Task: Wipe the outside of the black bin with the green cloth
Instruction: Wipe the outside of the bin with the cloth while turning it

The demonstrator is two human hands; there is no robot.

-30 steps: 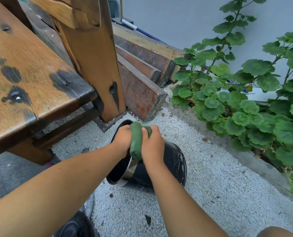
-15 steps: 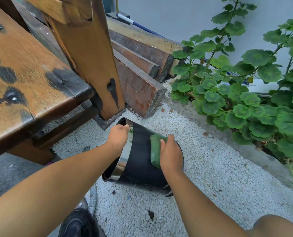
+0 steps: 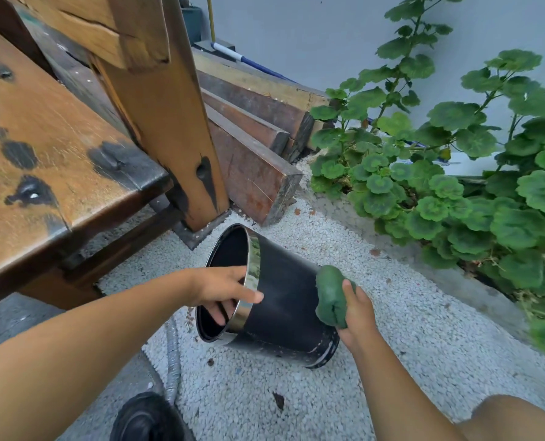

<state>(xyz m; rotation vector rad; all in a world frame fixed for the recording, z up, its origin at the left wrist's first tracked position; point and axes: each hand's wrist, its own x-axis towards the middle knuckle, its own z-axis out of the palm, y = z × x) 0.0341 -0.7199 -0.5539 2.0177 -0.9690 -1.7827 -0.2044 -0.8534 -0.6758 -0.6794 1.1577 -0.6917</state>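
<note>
One black bin (image 3: 284,300) lies tipped on gravel (image 3: 392,361), mouth left; the left hand (image 3: 223,291) pinches its rim, and the right hand (image 3: 357,313), fingers mostly hidden, clutches one green cloth (image 3: 330,296) against the bin's right end.

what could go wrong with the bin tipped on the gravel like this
The black bin lies tilted on loose gravel, and the left hand holds only its shiny rim; a firm push could make it roll or slip free.
The right hand presses the green cloth near the base, so the underside against the gravel may go unwiped or get scratched.
</note>
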